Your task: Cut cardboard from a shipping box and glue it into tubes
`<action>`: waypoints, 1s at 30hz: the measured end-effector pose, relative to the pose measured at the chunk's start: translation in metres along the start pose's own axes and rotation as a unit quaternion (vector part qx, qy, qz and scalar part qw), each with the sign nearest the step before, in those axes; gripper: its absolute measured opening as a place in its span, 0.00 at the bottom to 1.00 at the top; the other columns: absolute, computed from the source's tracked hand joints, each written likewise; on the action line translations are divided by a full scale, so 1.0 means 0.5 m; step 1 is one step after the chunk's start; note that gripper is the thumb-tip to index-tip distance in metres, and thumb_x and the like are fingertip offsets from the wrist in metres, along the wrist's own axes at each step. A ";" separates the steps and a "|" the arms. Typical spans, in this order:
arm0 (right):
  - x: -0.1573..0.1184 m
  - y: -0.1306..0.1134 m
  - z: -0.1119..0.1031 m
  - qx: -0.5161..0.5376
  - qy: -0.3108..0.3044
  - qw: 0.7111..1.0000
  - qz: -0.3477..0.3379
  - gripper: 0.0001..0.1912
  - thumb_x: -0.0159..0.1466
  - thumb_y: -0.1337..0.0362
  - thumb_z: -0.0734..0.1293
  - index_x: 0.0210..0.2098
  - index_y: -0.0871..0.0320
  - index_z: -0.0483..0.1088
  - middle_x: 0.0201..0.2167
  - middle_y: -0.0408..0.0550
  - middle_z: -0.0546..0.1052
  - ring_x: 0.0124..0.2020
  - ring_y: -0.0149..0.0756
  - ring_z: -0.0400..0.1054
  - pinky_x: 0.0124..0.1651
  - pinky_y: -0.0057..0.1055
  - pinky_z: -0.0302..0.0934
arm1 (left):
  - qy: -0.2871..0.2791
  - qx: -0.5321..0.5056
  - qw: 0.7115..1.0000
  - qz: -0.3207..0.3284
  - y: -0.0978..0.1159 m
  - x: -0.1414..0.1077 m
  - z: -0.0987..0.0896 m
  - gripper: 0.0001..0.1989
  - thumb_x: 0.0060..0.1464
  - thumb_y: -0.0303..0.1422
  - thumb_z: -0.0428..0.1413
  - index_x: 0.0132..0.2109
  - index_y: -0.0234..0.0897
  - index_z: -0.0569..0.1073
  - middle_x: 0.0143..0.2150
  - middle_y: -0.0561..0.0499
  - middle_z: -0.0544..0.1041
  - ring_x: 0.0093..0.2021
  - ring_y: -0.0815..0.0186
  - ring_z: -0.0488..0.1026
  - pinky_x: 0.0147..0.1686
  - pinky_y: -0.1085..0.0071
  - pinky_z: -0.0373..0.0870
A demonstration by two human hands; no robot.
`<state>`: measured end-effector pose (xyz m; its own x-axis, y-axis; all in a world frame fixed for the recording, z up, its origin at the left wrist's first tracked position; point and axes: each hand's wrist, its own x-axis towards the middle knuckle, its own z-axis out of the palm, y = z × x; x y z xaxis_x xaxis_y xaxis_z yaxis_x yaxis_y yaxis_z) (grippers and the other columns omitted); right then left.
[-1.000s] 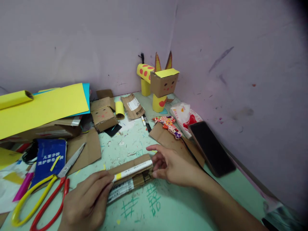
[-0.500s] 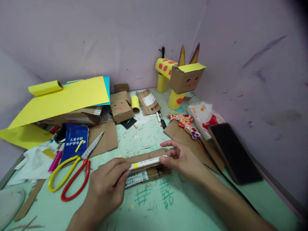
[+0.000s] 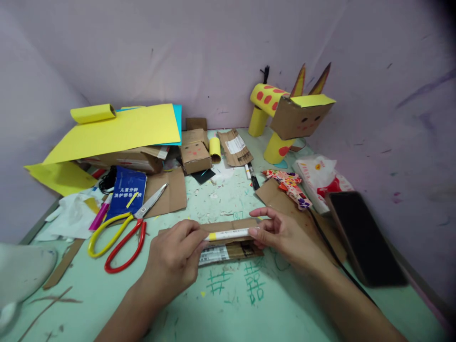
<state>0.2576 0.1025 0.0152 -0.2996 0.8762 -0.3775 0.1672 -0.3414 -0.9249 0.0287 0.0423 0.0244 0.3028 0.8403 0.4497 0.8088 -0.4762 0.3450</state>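
Note:
A white marker with a yellow band (image 3: 230,234) lies level between my two hands, over a folded piece of cardboard (image 3: 245,250) that carries a printed label. My left hand (image 3: 177,251) pinches the marker's left end, with its fingers curled. At the other end, my right hand (image 3: 281,235) holds the marker between thumb and fingers, and its index finger is stretched out above. Part of the cardboard is hidden behind my left hand.
Scissors with yellow and red handles (image 3: 134,216) lie at the left, near a blue booklet (image 3: 128,187) and yellow sheets (image 3: 117,135). A cardboard animal (image 3: 299,116) stands at the back right. A patterned glue gun (image 3: 288,183) and a phone (image 3: 365,237) are at the right.
The view has shifted, so the things on the table appear farther right. Both hands still hold the marker over the cardboard.

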 end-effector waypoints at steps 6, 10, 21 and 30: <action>-0.026 -0.020 0.006 -0.261 0.166 0.935 -0.173 0.24 0.51 0.57 0.69 0.45 0.60 0.67 0.42 0.55 0.74 0.45 0.49 0.69 0.51 0.50 0.60 | -0.008 0.000 1.000 -0.015 -0.002 0.002 0.000 0.08 0.57 0.26 0.50 0.40 0.36 0.74 0.35 0.47 0.74 0.32 0.65 0.72 0.30 0.69 0.68; -0.037 -0.043 0.054 -0.309 0.064 0.905 -0.284 0.24 0.55 0.66 0.65 0.52 0.58 0.63 0.51 0.55 0.71 0.53 0.46 0.65 0.55 0.46 0.59 | -0.021 0.007 1.000 -0.020 -0.003 -0.004 0.001 0.09 0.57 0.26 0.49 0.39 0.36 0.74 0.34 0.48 0.73 0.30 0.65 0.71 0.26 0.70 0.64; -0.005 -0.024 0.133 -0.412 0.019 0.859 -0.303 0.28 0.54 0.68 0.63 0.55 0.59 0.60 0.43 0.53 0.78 0.42 0.48 0.72 0.43 0.48 0.67 | -0.052 0.008 0.998 -0.035 -0.001 -0.008 0.002 0.11 0.57 0.26 0.47 0.41 0.39 0.74 0.34 0.49 0.73 0.32 0.64 0.70 0.26 0.70 0.62; -0.002 -0.021 0.138 -0.437 0.035 0.844 -0.309 0.27 0.54 0.67 0.63 0.55 0.58 0.60 0.41 0.51 0.79 0.40 0.47 0.73 0.41 0.47 0.67 | -0.079 0.033 0.995 -0.042 0.001 -0.008 0.005 0.12 0.56 0.25 0.47 0.43 0.39 0.72 0.35 0.50 0.72 0.33 0.63 0.70 0.26 0.68 0.61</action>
<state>0.1913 0.0816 0.0221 -0.5330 0.8228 0.1974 0.6374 0.5439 -0.5458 0.0291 0.0397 0.0205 0.3033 0.9094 0.2846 0.8644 -0.3883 0.3195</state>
